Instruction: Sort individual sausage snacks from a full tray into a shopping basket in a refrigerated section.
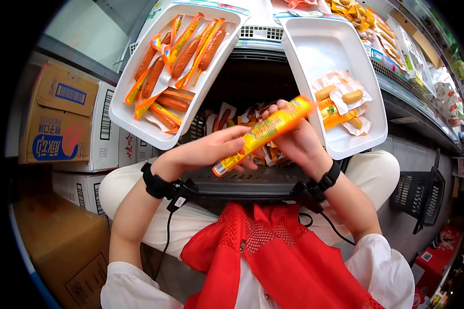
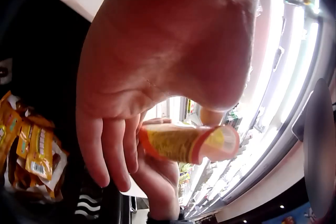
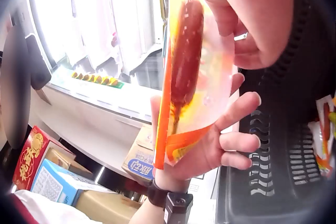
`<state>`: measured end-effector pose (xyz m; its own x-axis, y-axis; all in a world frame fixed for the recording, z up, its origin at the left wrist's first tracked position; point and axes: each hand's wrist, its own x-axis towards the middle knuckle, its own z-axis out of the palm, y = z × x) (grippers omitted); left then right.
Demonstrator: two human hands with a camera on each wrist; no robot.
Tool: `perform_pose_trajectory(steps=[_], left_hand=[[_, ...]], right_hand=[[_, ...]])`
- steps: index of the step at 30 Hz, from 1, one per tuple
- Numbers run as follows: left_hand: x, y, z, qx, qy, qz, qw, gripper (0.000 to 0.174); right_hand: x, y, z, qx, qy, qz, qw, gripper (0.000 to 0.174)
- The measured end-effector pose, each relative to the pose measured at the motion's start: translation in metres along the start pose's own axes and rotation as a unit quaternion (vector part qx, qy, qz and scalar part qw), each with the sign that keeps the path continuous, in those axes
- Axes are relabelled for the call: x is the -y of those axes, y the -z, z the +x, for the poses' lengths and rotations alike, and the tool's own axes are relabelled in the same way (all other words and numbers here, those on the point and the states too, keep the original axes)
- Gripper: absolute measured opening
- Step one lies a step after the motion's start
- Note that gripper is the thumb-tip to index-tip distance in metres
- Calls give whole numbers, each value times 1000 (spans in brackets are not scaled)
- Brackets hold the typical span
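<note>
– Packet play, folks: a yellow-and-orange plastic sausage packet (image 1: pixel 265 131) is hanging slantwise above the black plastic basket (image 1: pixel 252 180), right between both hands.
– And the right hand (image 1: pixel 296 144) is doing the gripping, with its fingers curling round the packet's upper end.
– What about the left hand (image 1: pixel 211 149)?
– It's lying fairly flat, fingers spreading straight under the lower end. It's touching rather than pinching, and the right wrist view is showing that plainly.
– On the left, a white plastic tray (image 1: pixel 122 114) is carrying red sausages in orange wrappers. On the right, a second white tray (image 1: pixel 314 46) is holding a few pale ones.
– Brown cardboard boxes (image 1: pixel 56 118) are sitting stacked at far left.
</note>
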<state>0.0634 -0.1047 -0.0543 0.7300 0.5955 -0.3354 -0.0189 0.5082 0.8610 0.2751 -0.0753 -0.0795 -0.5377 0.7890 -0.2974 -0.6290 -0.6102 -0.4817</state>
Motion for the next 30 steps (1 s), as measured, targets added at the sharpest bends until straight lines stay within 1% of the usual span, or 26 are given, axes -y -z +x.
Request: perform_pose_trajectory(steps=[1,2,3,4,6,7,8,9,10,12,13,14,16,17,18,19,20,21,22,24,25,26,27,28,30], left_hand=[[2,-4,1,22,13,-22,999,59],[5,-7,3,45,26,-44,998,62],[9,-13,10,60,0,-42,997,57],[9,-18,13,39,23,-34,998,51],[16,-25,17,-40,10,-27,999,43],[18,-27,18,-35,14,-26,999,43],[19,-29,18,-98,-15,-15,995,40],[20,-29,19,-159,-45,-4,986,37],[20,-28,20,-155,-41,0,987,37],[23,-24,21,-255,-57,64,963,32],[28,-18,22,-279,-71,69,955,30],[31,-12,24,-287,-67,85,952,29],[35,-3,24,-298,-55,170,938,30],[29,-6,22,-301,-49,207,930,28],[25,-7,21,-302,-46,206,930,28],[22,-6,21,-298,-54,212,929,25],[18,-6,19,-296,-65,218,928,23],[9,-6,15,-296,-91,261,914,28],[5,-2,12,-305,-126,252,910,30],[-15,0,1,-315,-166,231,906,32],[-25,1,-5,-327,-179,239,897,31],[-33,4,-11,-339,-191,248,887,31],[-38,8,-13,-362,-228,231,874,30],[-46,9,-19,-370,-247,227,867,29],[-57,15,-28,-396,-282,232,842,28]], right_hand=[[-4,11,7,52,27,59,997,6],[-5,14,9,155,40,129,979,16],[-5,17,13,209,41,135,968,19],[-7,19,15,263,42,140,954,24],[-7,6,8,141,12,147,979,30],[-2,-4,0,24,14,67,997,38],[-4,0,3,27,-4,60,998,42],[-4,3,4,17,-10,49,999,43],[-4,5,4,8,-16,37,999,43],[-4,-5,0,-53,-8,-19,998,43],[-5,-4,1,-80,-24,35,996,43],[-4,-3,3,-82,-24,38,996,43],[-5,0,5,-22,-31,48,998,41],[-4,-2,4,-4,-22,35,999,35],[-5,-1,3,-6,-25,36,999,35],[-5,0,4,-21,-19,-68,997,34],[-4,1,5,-34,-12,-173,984,33],[-4,7,10,-59,-44,-164,984,33],[-6,10,10,-56,-48,-168,983,33],[-10,12,9,-131,-150,-227,953,28],[-15,13,9,-157,-175,-261,936,28],[-23,20,13,-178,-186,-236,937,30],[-30,28,21,-197,-209,-234,929,29],[-36,35,29,-217,-234,-231,919,29],[-48,20,41,-251,-213,-258,908,32]])
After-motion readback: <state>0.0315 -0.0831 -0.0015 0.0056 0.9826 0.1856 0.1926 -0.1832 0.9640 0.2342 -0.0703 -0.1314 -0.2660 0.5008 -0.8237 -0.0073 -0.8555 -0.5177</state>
